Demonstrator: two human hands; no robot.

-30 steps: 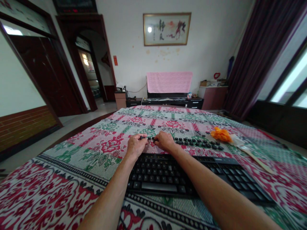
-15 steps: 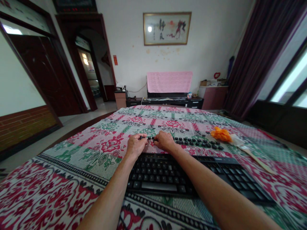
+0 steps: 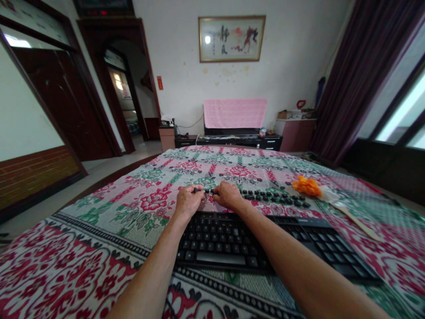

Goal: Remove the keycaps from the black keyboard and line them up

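Observation:
Beyond a black keyboard (image 3: 219, 241), loose black keycaps (image 3: 265, 195) lie in rows on the flowered cloth. My left hand (image 3: 189, 201) is closed in a pinch, with a dark keycap (image 3: 197, 190) showing at its fingertips. Close beside it on the right, my right hand (image 3: 228, 195) has its fingers bent down on another dark keycap (image 3: 215, 192) at the left end of the rows. Its other fingertips are partly hidden. My right forearm passes over the keyboard and covers part of its middle.
To the right of the keycaps lies a brush-like thing with an orange fluffy head (image 3: 307, 186) and a pale handle (image 3: 358, 223). The patterned tablecloth (image 3: 133, 204) covers the table. Behind it stands a low black cabinet (image 3: 229, 141) with a pink cloth (image 3: 235, 113) above.

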